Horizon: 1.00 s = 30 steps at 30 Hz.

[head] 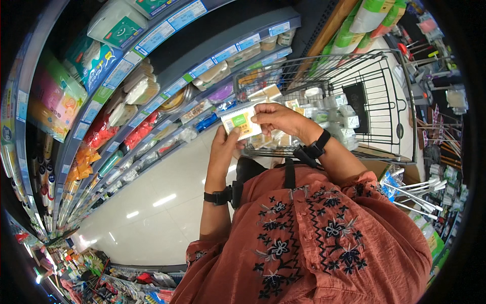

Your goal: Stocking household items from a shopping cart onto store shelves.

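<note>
A small white packet (240, 124) with a yellow and green label is held between both hands, over the near end of a wire shopping cart. My left hand (224, 140) grips its lower left part, thumb on the front. My right hand (277, 117) pinches its right edge between thumb and fingers. Just below and beyond the hands, the black wire shopping cart (391, 102) holds several small packs. Among them are white-wrapped packs (347, 117) stacked in the middle and flat packs (262, 140) partly hidden under my right hand.
On the left run long store shelves (152, 38) with price tags, bagged goods (117, 28) and red packages (140, 131). Shiny tile floor (163, 212) lies between shelf and cart. To the right are white rods (417, 193), a cardboard box (404, 167) and hanging goods (455, 100).
</note>
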### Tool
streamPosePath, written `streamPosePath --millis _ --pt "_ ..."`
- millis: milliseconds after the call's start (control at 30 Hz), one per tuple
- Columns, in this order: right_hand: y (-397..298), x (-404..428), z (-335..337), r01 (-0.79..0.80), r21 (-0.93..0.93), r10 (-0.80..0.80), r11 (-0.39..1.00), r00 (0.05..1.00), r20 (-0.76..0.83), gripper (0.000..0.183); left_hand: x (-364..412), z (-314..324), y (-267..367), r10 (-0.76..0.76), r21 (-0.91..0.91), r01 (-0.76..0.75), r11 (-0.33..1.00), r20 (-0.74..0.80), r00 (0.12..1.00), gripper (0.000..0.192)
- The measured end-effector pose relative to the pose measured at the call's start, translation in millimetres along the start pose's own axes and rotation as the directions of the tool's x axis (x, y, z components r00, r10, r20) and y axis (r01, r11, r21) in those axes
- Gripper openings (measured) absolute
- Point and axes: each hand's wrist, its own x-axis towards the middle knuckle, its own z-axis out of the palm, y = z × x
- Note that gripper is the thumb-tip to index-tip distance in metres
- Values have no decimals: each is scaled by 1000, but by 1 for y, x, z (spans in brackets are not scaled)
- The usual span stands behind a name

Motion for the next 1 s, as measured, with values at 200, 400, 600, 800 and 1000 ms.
streamPosePath --millis 200,400,600,800,1000 --pt "5 -5 -10 5 19 -5 1000 1000 15 19 0 13 2 -34 46 32 998 22 999 41" --pt "2 -11 -13 11 5 -11 1000 1000 -6 18 2 19 1 -35 77 32 997 44 998 42" --pt "2 -14 -19 26 -2 -26 1000 1000 1 18 -1 22 6 -25 50 24 998 30 999 40" --pt "-1 -16 -19 74 39 -75 996 997 9 16 -7 21 14 31 46 -30 998 -26 999 36" --pt "-2 -18 -24 106 46 -107 993 994 28 18 -8 24 23 58 44 -56 997 -50 997 34"
